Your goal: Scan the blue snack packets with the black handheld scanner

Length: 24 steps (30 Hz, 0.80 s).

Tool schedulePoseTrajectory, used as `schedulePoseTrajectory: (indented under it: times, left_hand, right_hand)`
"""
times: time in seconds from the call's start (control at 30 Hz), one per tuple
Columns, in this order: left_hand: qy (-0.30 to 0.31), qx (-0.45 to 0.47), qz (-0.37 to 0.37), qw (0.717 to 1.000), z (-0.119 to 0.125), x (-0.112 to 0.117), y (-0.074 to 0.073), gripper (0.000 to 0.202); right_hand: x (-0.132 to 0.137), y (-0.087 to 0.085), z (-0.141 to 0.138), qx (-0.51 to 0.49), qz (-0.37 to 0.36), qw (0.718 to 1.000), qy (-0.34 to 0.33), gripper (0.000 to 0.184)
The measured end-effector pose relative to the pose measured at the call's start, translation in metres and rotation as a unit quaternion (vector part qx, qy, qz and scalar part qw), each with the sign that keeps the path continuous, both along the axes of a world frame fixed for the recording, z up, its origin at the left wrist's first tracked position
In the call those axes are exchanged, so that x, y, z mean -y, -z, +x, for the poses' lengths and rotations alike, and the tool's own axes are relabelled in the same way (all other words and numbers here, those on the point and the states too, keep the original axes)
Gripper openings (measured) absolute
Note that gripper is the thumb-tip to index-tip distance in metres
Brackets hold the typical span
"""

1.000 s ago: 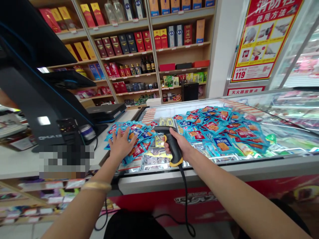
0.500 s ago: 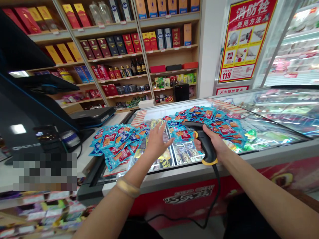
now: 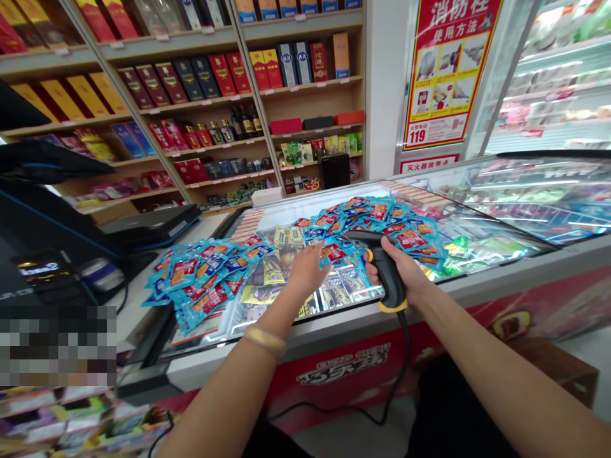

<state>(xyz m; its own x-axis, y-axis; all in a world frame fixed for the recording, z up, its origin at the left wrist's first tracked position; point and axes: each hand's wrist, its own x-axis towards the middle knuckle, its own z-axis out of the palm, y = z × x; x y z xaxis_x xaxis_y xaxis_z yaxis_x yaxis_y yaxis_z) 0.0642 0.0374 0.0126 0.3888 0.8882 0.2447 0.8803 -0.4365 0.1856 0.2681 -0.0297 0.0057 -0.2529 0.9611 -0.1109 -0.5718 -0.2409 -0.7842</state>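
The scanner (image 3: 392,280) is held above the freezer (image 3: 477,292) by the right hand (image 3: 411,272), whose fingers are wrapped round the black handle. Its head is pointed to the left, in front of the right pile (image 3: 367,213) of blue packets, and its cable (image 3: 405,353) is hung down in front of the freezer and looped toward the left.

Nothing is seen gripped by the left hand (image 3: 308,273), which is held open with the fingers stretched toward the same pile; whether a packet is touched cannot be told. A bracelet (image 3: 265,341) is worn on the left wrist.

A second, left pile (image 3: 200,267) is spread across the freezer's left end and onto the counter (image 3: 136,318). Between the piles, yellow packs (image 3: 273,270) are seen. A black terminal (image 3: 28,219) is placed on the counter. Behind, the shelves (image 3: 310,86) are filled with boxes and bottles, and a red poster (image 3: 449,83) is mounted to their right.
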Motion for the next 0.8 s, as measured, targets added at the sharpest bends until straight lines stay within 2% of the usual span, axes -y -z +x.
schedulePoseTrajectory:
  times: [0.13,0.2,0.23,0.27,0.3,0.37,0.4,0.43,0.47,0.53,0.6,0.8]
  left_hand:
    - [0.017,0.096,0.018,0.995,-0.011,0.005,0.000,0.054]
    - [0.008,0.211,0.005,0.977,-0.016,0.010,0.001,0.047]
    - [-0.005,0.295,-0.020,0.955,-0.018,0.012,0.002,0.043]
    - [-0.022,0.392,-0.059,0.918,-0.019,0.015,0.003,0.038]
    - [-0.039,0.492,-0.110,0.863,-0.020,0.017,0.005,0.034]
    - [-0.068,0.651,-0.220,0.723,-0.021,0.023,0.007,0.029]
    - [-0.075,0.699,-0.262,0.661,-0.021,0.025,0.007,0.027]
    - [-0.080,0.729,-0.290,0.615,-0.020,0.027,0.007,0.025]
    - [-0.082,0.746,-0.306,0.585,-0.020,0.029,0.007,0.023]
    - [-0.084,0.764,-0.313,0.558,-0.021,0.031,0.005,0.023]
    - [-0.081,0.771,-0.310,0.550,-0.021,0.032,0.004,0.023]
    - [-0.070,0.773,-0.289,0.561,-0.018,0.034,0.006,0.019]
  right_hand:
    - [0.001,0.000,0.001,0.004,0.000,1.000,0.005,0.044]
    - [0.001,0.000,0.000,0.007,0.003,1.000,0.004,0.043]
    - [0.002,0.000,0.000,0.010,0.005,1.000,0.004,0.043]
    - [0.002,0.000,0.000,0.015,0.006,1.000,0.004,0.043]
    - [0.002,0.000,0.000,0.021,0.008,1.000,0.003,0.043]
    - [0.002,0.001,0.000,0.034,0.012,0.999,-0.001,0.044]
    - [0.002,0.001,0.001,0.041,0.014,0.999,-0.005,0.044]
    - [0.002,0.001,0.001,0.047,0.016,0.999,-0.010,0.045]
    - [0.002,0.001,0.001,0.054,0.017,0.998,-0.015,0.045]
    - [0.003,0.001,0.000,0.073,0.014,0.997,-0.025,0.046]
    - [0.005,0.000,-0.001,0.095,0.012,0.995,-0.033,0.048]
    - [0.009,-0.001,-0.005,0.147,0.037,0.987,-0.051,0.048]
